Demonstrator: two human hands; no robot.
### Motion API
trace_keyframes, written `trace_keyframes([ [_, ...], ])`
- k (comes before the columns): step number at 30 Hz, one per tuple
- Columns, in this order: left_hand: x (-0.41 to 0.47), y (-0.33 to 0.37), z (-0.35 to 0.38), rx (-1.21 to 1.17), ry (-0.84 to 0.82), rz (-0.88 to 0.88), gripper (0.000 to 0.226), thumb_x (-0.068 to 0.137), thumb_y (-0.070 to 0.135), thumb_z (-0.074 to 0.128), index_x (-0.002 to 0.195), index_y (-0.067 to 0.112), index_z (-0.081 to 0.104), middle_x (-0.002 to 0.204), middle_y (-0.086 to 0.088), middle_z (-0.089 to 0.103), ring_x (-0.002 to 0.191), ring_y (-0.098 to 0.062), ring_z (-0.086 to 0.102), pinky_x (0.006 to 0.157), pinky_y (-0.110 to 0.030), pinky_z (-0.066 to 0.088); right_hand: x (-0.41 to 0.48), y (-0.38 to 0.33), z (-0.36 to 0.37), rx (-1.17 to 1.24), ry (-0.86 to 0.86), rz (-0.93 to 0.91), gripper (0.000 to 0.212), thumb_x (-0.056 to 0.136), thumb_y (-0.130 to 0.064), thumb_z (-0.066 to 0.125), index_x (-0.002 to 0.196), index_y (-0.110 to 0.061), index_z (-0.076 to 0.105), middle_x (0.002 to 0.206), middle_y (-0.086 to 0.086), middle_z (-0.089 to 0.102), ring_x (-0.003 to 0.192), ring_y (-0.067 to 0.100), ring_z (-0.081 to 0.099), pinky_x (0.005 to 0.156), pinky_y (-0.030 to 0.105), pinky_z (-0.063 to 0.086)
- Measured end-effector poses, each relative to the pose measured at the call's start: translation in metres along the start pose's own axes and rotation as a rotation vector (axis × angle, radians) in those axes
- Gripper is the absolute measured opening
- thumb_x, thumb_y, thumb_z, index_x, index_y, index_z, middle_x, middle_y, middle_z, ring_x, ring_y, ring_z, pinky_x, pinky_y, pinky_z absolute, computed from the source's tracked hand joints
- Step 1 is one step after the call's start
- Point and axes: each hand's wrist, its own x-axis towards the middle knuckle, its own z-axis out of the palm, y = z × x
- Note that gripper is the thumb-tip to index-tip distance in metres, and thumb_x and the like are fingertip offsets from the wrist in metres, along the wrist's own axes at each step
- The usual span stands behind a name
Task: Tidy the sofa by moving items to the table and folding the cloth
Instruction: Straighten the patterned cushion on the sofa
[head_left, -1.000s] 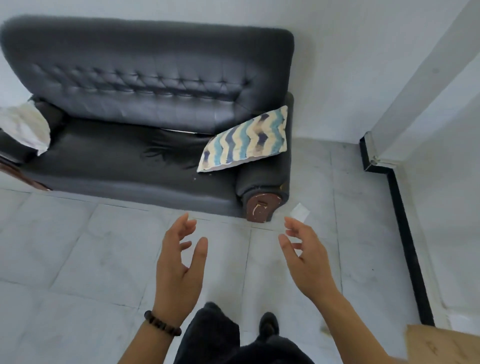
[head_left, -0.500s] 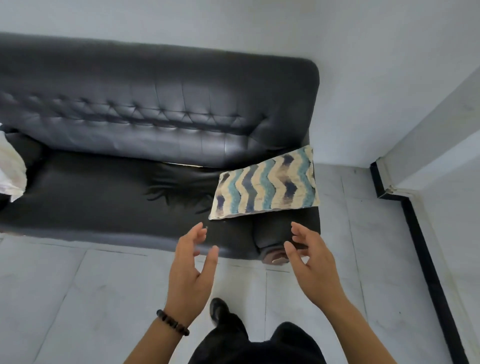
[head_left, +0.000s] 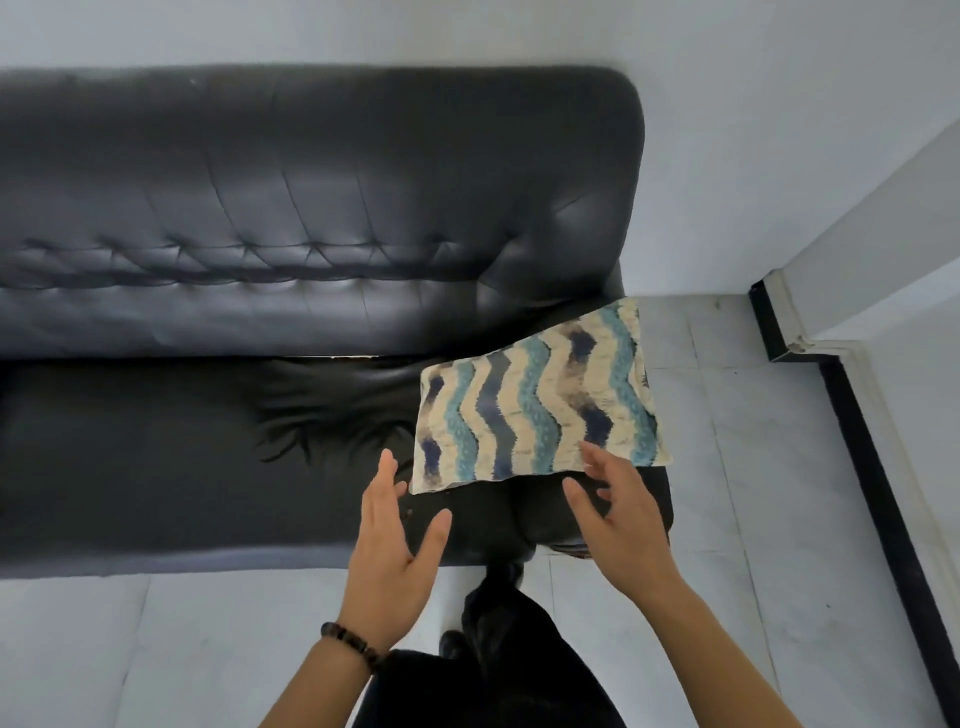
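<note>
A black tufted leather sofa (head_left: 218, 426) fills the left and middle of the view. At its right end a cushion (head_left: 535, 400) with blue, navy and cream zigzag stripes leans on the armrest. My left hand (head_left: 395, 545), with a bead bracelet at the wrist, hovers open just below the cushion's lower left corner. My right hand (head_left: 618, 514) is open too, its fingertips at the cushion's lower right edge; whether they touch it I cannot tell. Neither hand holds anything.
Pale tiled floor (head_left: 156, 649) runs in front of the sofa and to its right. A white wall with a black skirting strip (head_left: 872, 488) bounds the right side. My dark trousers and shoe (head_left: 498, 618) stand close to the sofa's front edge.
I have stepped closer to the sofa, so the cushion looms larger. Both open hands have risen from above the floor to the cushion's lower edge. The white cloth at the left has left the view.
</note>
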Motion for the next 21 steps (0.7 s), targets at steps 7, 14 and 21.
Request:
trace_keyframes([
  [7,0.142,-0.051,0.033,0.225,-0.067,-0.037,0.076,0.094,0.042,0.05,0.153,0.016,0.01,0.159,-0.001,0.01,0.146,-0.013,0.007,0.118,-0.032,0.015,0.163,0.029,0.051,-0.303,0.002,-0.088,0.051,0.093,-0.049,0.05,0.14,-0.029,0.045,0.145,0.01,0.04,0.135,0.03,0.036,0.108,0.054,0.035],
  [14,0.308,-0.161,0.134,0.369,-0.102,0.027,0.077,0.094,0.055,0.037,0.153,0.012,0.011,0.161,-0.01,0.005,0.148,-0.027,0.004,0.12,-0.045,0.013,0.271,0.13,0.145,-0.697,0.186,0.09,0.09,0.085,-0.076,0.045,0.156,-0.029,0.015,0.16,0.024,0.008,0.146,0.049,0.005,0.113,0.066,0.01],
  [21,0.379,-0.28,0.24,0.524,-0.158,-0.071,0.081,0.092,0.065,0.028,0.152,0.012,0.013,0.146,-0.015,0.034,0.135,-0.033,0.027,0.112,-0.058,0.016,0.288,0.203,0.231,-1.018,0.403,0.101,0.096,0.088,-0.077,0.039,0.155,-0.012,0.017,0.13,0.028,0.048,0.109,0.043,0.05,0.093,0.055,0.035],
])
